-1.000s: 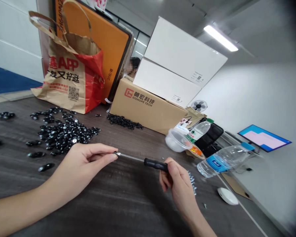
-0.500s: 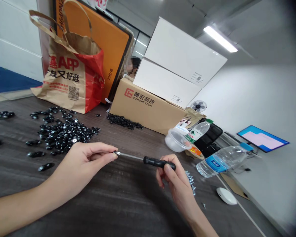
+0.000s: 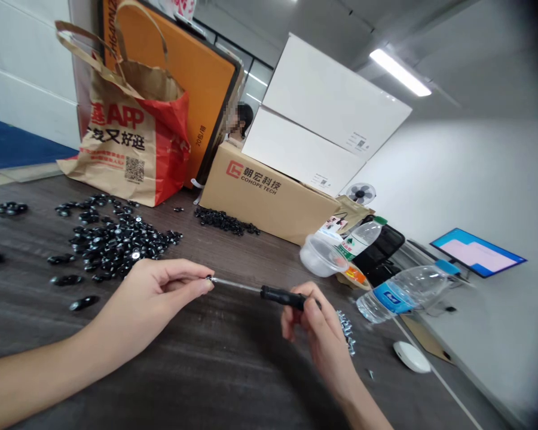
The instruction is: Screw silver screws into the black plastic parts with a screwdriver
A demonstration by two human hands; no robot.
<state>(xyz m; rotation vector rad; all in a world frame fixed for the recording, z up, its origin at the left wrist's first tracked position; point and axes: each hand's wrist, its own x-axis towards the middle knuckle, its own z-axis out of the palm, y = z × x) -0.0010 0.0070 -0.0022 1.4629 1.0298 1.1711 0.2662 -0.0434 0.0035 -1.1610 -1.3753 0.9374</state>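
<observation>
Between thumb and fingertips, my left hand (image 3: 161, 292) pinches a tiny dark part (image 3: 210, 278), mostly hidden by the fingers. The shaft tip of a black-handled screwdriver (image 3: 280, 295) meets that part. My right hand (image 3: 316, 322) is closed round the rear end of the screwdriver handle. Left of my left hand lies a large pile of small black parts with shiny metal centres (image 3: 116, 242). Silvery screws (image 3: 347, 333) lie partly hidden behind my right hand, and one loose screw (image 3: 370, 374) is to its right.
A paper bag (image 3: 130, 131), a cardboard box (image 3: 269, 197) and white boxes (image 3: 318, 101) line the back. Small black pieces (image 3: 226, 221) lie before the cardboard box. To the right are plastic tubs (image 3: 320, 255), bottles (image 3: 399, 292) and a white oval object (image 3: 411, 356). A person (image 3: 240, 122) sits behind.
The fingers of my right hand have shifted on the screwdriver handle, with the thumb now over its rear end. My left hand has stayed almost still.
</observation>
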